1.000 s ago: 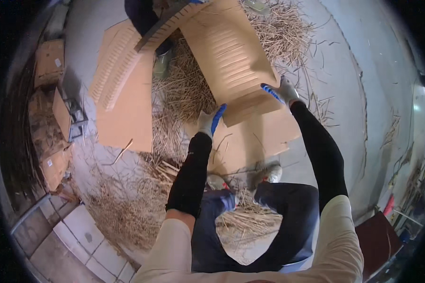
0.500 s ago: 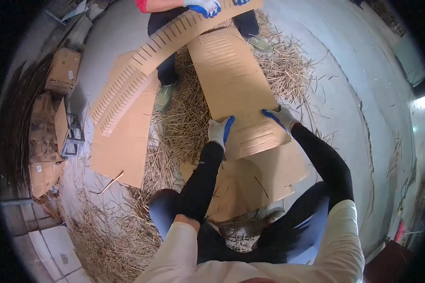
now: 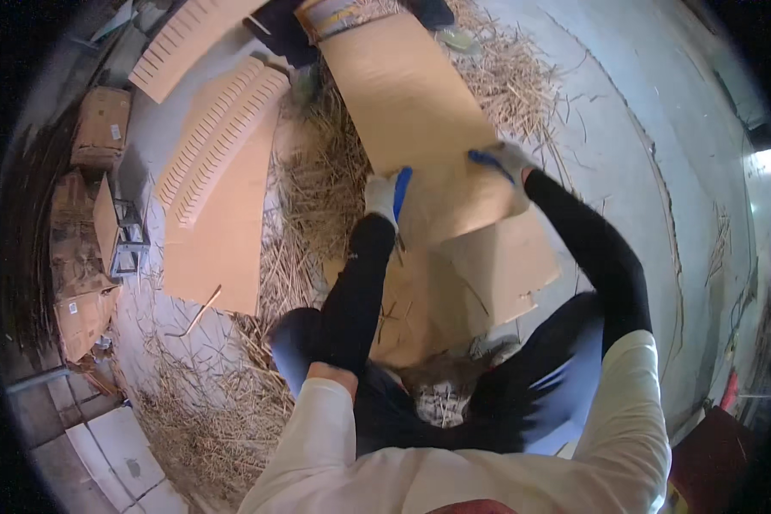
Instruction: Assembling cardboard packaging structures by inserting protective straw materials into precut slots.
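In grey-white gloves with blue palms, my two hands grip the near end of a long brown cardboard sheet [image 3: 420, 94]. My left hand [image 3: 384, 199] is closed on its left edge. On the right edge my right hand [image 3: 504, 163] is closed too, slightly farther away. The sheet slopes off from me, and its near end is raised and smeared by motion. Below it another cardboard piece [image 3: 527, 261] lies on the floor between my legs. At the far end of the sheet a curved, banded thing [image 3: 338, 17] shows, its kind unclear.
Left of the straw [image 3: 317, 201] lies a flat cardboard sheet [image 3: 218, 265] bearing slotted cardboard strips [image 3: 223, 128]. Another slotted strip [image 3: 176, 51] is at the top left. Cardboard boxes [image 3: 101, 128] line the left side. A co-worker's dark-trousered leg [image 3: 287, 34] is opposite me.
My hands and the held sheet have shifted away from me and slightly left. The co-worker's slotted strip has swung to the upper left, and their gloved hands have left the view.
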Tool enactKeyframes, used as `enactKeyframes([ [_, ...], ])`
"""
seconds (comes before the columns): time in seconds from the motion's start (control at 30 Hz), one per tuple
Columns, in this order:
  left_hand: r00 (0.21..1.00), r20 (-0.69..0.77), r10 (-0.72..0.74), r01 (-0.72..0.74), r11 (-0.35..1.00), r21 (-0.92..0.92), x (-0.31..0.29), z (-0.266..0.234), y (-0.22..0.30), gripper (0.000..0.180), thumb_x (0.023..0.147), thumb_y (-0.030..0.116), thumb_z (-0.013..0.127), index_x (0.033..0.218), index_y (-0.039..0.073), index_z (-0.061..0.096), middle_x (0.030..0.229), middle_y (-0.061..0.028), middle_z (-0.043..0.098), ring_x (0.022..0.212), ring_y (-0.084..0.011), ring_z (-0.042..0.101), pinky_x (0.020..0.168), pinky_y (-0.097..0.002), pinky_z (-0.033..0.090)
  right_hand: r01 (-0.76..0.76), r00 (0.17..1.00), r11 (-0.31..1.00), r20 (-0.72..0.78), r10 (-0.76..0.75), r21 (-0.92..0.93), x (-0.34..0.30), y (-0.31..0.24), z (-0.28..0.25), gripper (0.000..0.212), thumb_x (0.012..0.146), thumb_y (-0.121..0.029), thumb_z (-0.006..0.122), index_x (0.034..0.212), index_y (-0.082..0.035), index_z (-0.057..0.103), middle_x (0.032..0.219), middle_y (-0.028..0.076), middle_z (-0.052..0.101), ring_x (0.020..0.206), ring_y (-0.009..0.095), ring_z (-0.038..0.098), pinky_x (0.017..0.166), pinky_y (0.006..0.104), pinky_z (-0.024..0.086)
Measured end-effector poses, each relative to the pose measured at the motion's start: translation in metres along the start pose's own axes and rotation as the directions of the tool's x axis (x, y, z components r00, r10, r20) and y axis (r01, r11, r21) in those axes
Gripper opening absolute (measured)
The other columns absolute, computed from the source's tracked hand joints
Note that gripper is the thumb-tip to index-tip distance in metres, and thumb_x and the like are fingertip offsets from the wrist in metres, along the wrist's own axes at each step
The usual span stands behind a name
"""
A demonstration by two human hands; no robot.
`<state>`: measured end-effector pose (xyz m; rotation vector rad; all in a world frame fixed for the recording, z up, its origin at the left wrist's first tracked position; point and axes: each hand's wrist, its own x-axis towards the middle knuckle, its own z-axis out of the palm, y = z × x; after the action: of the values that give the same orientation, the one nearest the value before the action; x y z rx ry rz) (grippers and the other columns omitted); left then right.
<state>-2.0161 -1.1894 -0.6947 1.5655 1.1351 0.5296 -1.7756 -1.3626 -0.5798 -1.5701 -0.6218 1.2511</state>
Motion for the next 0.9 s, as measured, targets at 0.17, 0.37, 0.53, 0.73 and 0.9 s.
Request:
enactKeyframes([
  [0.17,0.991,0.134,0.019,0.016,0.967,-0.254,-0.04,0.014,0.096,0.043,0.075,0.034,0.07,0.089,-0.007,0.067,0.086,-0.0236,0.067,0.085,-0.0369,0.065,0.074,-0.0392,0.048,-0.038,0.993,0.995,-0.111,0.028,-0.089,-0.015,-0.009,-0.035,0.037,0.081,-0.03,0.072,0.106,-0.003,0.066,0.096,0.003,0.069,0.081,0.009,0.063,0.072,0.0255,0.051],
  [0.37,0.992,0.067,0.105,-0.116,0.973,0.201,-0.036,-0.008,0.102,0.041,0.079,0.034,0.067,0.096,-0.004,0.067,0.092,-0.0174,0.068,0.085,-0.03,0.065,0.073,-0.0368,0.048,-0.026,0.997,0.996,-0.08,0.019,-0.085,-0.002,-0.016,-0.027,0.042,0.081,-0.03,0.072,0.111,-0.002,0.065,0.099,0.004,0.069,0.083,0.011,0.063,0.076,0.0256,0.05],
  [0.53,0.99,0.131,0.057,-0.051,0.997,-0.053,-0.026,-0.014,0.08,0.039,0.078,0.031,0.069,0.096,-0.003,0.067,0.093,-0.0166,0.07,0.085,-0.026,0.066,0.076,-0.0346,0.048,-0.031,0.988,0.891,-0.149,-0.042,-0.453,0.014,-0.001,-0.019,0.043,0.079,-0.035,0.073,0.106,-0.003,0.067,0.095,0.006,0.07,0.08,0.012,0.065,0.073,0.0262,0.051],
  [0.73,0.971,0.179,0.155,-0.118,0.972,-0.201,-0.041,0.013,0.078,0.027,0.079,0.015,0.069,0.102,0.001,0.066,0.094,-0.0072,0.069,0.085,-0.0172,0.063,0.076,-0.0304,0.047,-0.062,0.943,0.745,-0.283,-0.174,-0.664,-0.017,-0.008,-0.018,0.064,0.072,-0.06,0.066,0.102,-0.004,0.069,0.095,0.016,0.069,0.082,0.029,0.067,0.074,0.0342,0.052],
  [0.9,0.994,0.092,0.06,-0.053,0.995,-0.081,-0.029,-0.011,0.076,0.038,0.08,0.028,0.068,0.096,-0.006,0.065,0.087,-0.011,0.07,0.078,-0.0205,0.063,0.073,-0.0324,0.047,-0.075,0.966,0.638,-0.213,-0.143,-0.767,-0.004,-0.022,0.002,0.067,0.077,-0.061,0.059,0.113,-0.005,0.063,0.11,0.013,0.066,0.097,0.03,0.063,0.086,0.0345,0.049],
])
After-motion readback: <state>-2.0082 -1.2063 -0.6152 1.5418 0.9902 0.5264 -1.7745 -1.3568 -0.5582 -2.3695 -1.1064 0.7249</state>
